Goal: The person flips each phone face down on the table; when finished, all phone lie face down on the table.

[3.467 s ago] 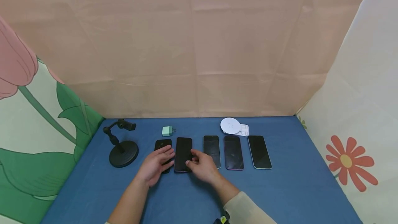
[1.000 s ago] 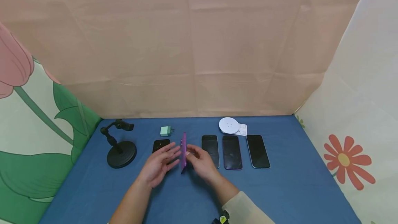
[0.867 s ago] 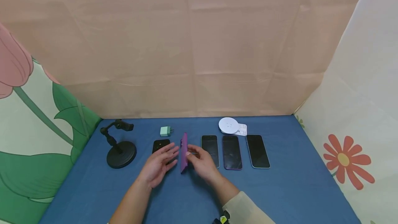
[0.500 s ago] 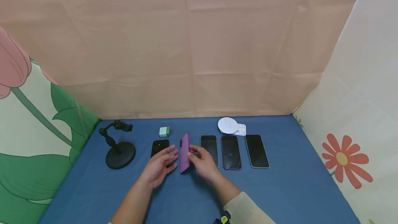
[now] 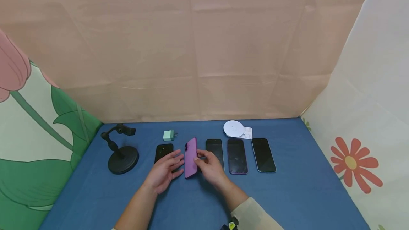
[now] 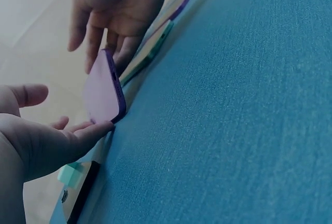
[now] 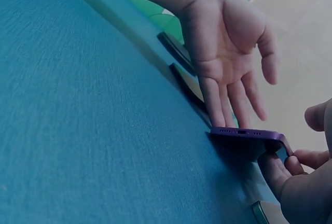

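A purple phone (image 5: pixel 191 158) stands tilted on the table with its purple back facing up and the camera lenses at its upper left. My right hand (image 5: pixel 210 166) pinches its right edge between thumb and fingers. On the other side my left hand (image 5: pixel 164 173) is held palm inward, fingers straight, with fingertips right at the phone's left edge, as the left wrist view shows. The phone's lower end with its charging port (image 7: pixel 241 131) faces the right wrist camera. Partly hidden behind my left hand lies a black phone (image 5: pixel 163 151), back side up.
Three phones lie screen up to the right: one (image 5: pixel 215 148) beside my right hand, another (image 5: pixel 237 157), and a third (image 5: pixel 263 155). Behind them is a white round charger (image 5: pixel 233 129). A mint charging plug (image 5: pixel 168 135) and a black phone stand (image 5: pixel 123 159) are at the left.
The purple phone, earlier flat with its dark screen up, has been raised on edge and turned over, so its back now leans into view. My left hand stays close beside it.
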The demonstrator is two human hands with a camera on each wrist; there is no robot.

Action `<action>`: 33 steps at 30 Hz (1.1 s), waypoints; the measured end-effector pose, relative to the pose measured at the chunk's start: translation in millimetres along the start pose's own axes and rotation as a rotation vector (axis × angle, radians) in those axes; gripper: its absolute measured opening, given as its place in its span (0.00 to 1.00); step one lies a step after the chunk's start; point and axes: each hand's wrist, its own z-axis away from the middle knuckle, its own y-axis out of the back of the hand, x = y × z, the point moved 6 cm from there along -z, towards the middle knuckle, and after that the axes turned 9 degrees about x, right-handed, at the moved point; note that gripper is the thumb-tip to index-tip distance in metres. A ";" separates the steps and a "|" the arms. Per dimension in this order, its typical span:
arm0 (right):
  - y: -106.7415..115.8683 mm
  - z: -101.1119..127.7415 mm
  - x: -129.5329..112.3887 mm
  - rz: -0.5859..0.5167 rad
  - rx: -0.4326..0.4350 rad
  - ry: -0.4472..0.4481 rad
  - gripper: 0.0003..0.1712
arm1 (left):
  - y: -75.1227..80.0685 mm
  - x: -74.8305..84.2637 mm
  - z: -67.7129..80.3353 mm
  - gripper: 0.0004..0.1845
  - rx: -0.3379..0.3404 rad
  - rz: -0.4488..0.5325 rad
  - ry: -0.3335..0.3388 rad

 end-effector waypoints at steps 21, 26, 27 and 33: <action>-6.4 -0.7 11.0 0.063 -0.032 -0.019 0.28 | 11.7 4.8 -1.7 0.30 0.046 -0.024 0.004; -7.8 -0.1 10.6 0.090 -0.040 -0.034 0.27 | 17.0 5.2 -2.5 0.30 0.064 -0.031 -0.001; -8.3 0.0 10.2 0.096 -0.041 -0.033 0.28 | 17.7 5.7 -2.3 0.30 0.066 -0.034 -0.002; -12.7 -0.5 7.9 0.126 -0.059 -0.007 0.28 | 20.8 8.9 -1.9 0.29 0.065 -0.038 -0.003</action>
